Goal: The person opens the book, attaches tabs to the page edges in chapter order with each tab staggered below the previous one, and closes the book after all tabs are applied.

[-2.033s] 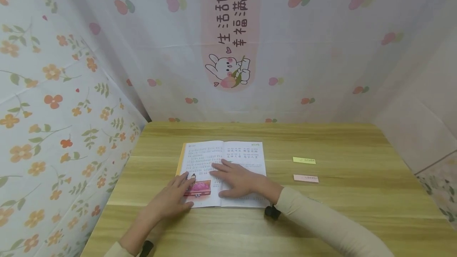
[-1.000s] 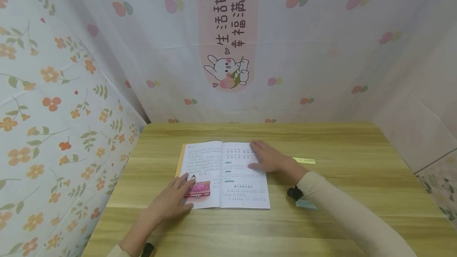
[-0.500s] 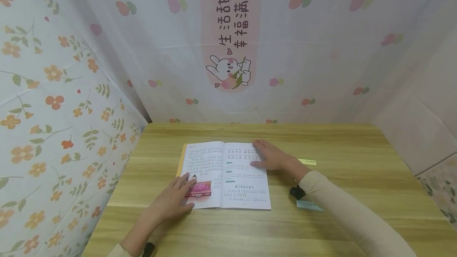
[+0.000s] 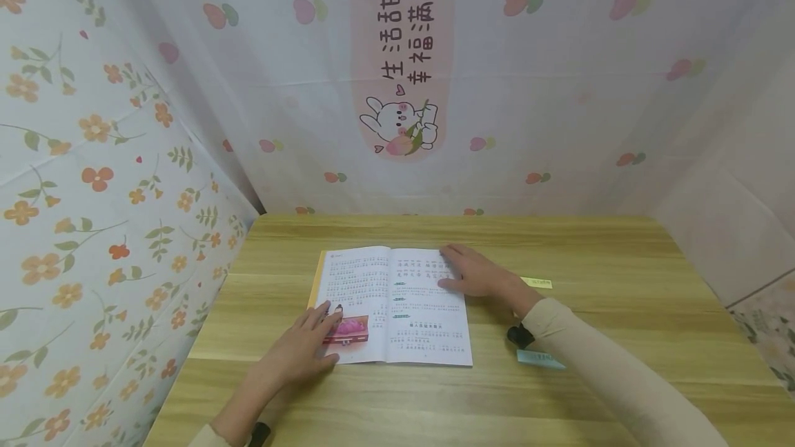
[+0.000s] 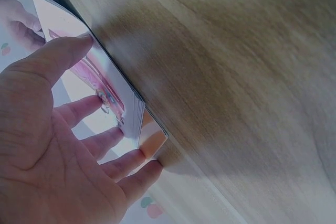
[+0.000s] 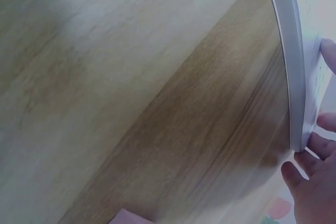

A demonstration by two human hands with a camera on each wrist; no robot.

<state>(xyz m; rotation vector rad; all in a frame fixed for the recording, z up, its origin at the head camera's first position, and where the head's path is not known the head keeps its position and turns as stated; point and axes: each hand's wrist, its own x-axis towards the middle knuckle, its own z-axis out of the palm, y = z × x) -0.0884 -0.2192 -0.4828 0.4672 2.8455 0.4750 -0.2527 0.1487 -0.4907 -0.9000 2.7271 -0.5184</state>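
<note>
An open book (image 4: 428, 312) lies flat on the wooden table, with printed text on both pages and a picture of a pink shape in a red box low on the left page. My left hand (image 4: 298, 347) rests on the lower left corner with its fingers spread; in the left wrist view its thumb (image 5: 73, 51) lies over the page near the bottom edge. At the upper right corner is my right hand (image 4: 472, 273), its thumb on the right page. The right wrist view has that hand's fingers (image 6: 310, 161) at the book's outer corner.
Right of the book lie a yellow paper strip (image 4: 540, 283) and a blue paper strip (image 4: 540, 359), both partly behind the right arm. A pink piece (image 6: 130, 217) peeks in at the bottom of the right wrist view. A patterned curtain (image 4: 298, 88) hangs behind the table.
My right hand has moved from the middle of the book to its upper right corner, and then stays there. The right forearm now covers the pink strip. My left hand stays put.
</note>
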